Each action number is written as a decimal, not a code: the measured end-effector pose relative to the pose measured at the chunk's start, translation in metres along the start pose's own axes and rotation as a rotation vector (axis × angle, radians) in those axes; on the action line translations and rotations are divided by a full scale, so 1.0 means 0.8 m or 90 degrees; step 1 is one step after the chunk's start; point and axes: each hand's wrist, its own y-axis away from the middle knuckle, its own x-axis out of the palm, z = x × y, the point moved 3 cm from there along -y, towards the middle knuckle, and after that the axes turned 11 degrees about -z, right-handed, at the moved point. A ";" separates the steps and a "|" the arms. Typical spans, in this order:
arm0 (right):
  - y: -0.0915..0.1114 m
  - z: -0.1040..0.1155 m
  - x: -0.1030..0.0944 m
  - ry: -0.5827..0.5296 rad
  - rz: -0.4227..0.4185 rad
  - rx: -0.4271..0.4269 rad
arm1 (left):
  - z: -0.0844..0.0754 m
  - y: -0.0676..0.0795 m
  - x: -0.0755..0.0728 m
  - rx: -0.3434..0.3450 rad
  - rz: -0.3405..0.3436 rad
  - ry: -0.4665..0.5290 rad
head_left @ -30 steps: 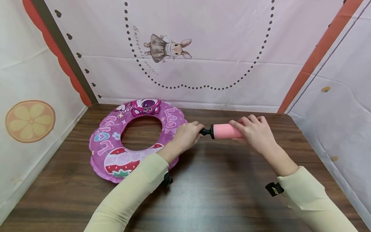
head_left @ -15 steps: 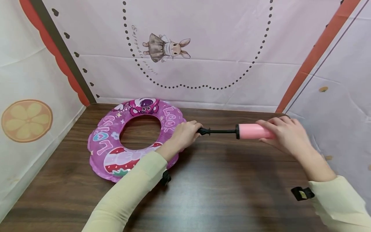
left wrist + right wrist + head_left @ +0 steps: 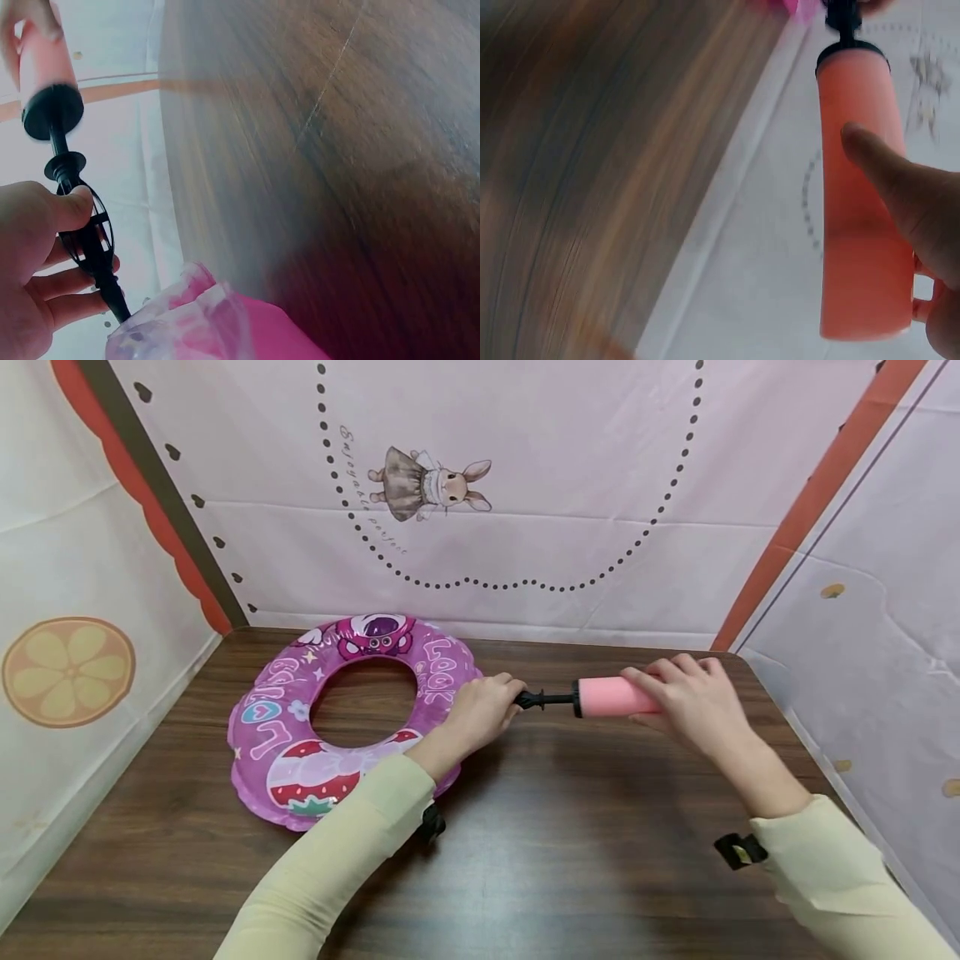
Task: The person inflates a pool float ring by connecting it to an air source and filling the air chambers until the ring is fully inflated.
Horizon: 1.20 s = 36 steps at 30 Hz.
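A pink hand air pump (image 3: 609,697) with a black rod and black handle lies level between both hands. My left hand (image 3: 480,714) grips the black handle (image 3: 88,232), thumb on one side and fingers on the other. My right hand (image 3: 693,706) holds the pink barrel (image 3: 860,195) with its thumb along it. Part of the rod shows between handle and barrel. The black nozzle end in the left wrist view meets the purple inflatable swim ring (image 3: 258,752), which is puffed up and printed with letters, a bear and strawberries. The exact joint with its valve is partly hidden.
The brown wooden table (image 3: 525,860) carries the ring on its left side. Printed cloth walls (image 3: 570,468) stand behind and on both sides. A black strap device (image 3: 740,852) sits at the right sleeve, and another (image 3: 431,823) at the left.
The right hand pulls the barrel out rightward, baring a long rod, then comes partway back left, so less rod shows now. The left hand and ring stay almost still.
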 end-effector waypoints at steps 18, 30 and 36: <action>-0.006 0.009 0.014 -0.010 -0.016 -0.004 | 0.011 0.002 0.000 -0.013 -0.014 0.017; 0.048 -0.057 -0.041 -0.015 0.044 0.085 | 0.012 0.005 -0.003 -0.025 0.012 -0.018; 0.012 -0.018 -0.018 -0.004 0.006 0.019 | 0.003 0.000 -0.005 -0.011 0.001 -0.016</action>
